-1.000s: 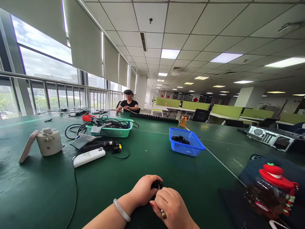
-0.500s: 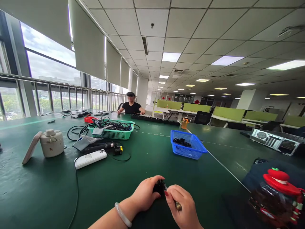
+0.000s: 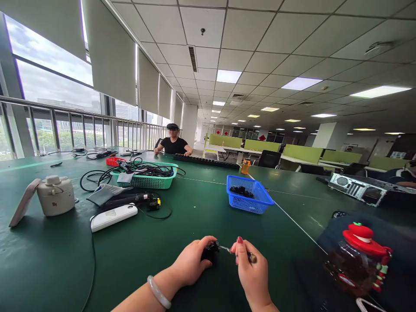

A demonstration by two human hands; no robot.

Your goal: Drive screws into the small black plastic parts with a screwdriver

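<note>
Low in the middle of the head view, my left hand point(image 3: 191, 263) is closed round a small black part point(image 3: 211, 253), whose exact kind I cannot make out. My right hand point(image 3: 252, 268) grips a thin tool point(image 3: 225, 248) with a grey metal shaft and a rounded brownish handle end. The shaft points left, and its tip lies at the right side of the black part; whether it touches is too small to tell. My fingers hide much of the part and most of the tool's handle.
Beyond my hands stands a blue basket point(image 3: 260, 206) with black pieces inside. Left are a green basket point(image 3: 156, 183) of cables, a white power bank-like bar point(image 3: 113, 216) and a pot point(image 3: 56, 197). A red-lidded jar point(image 3: 352, 264) stands right. A person point(image 3: 173, 145) sits at the far end.
My right hand has moved right, away from my left hand, and more of the tool's shaft shows. My left hand still holds the black part. The view has shifted slightly right.
</note>
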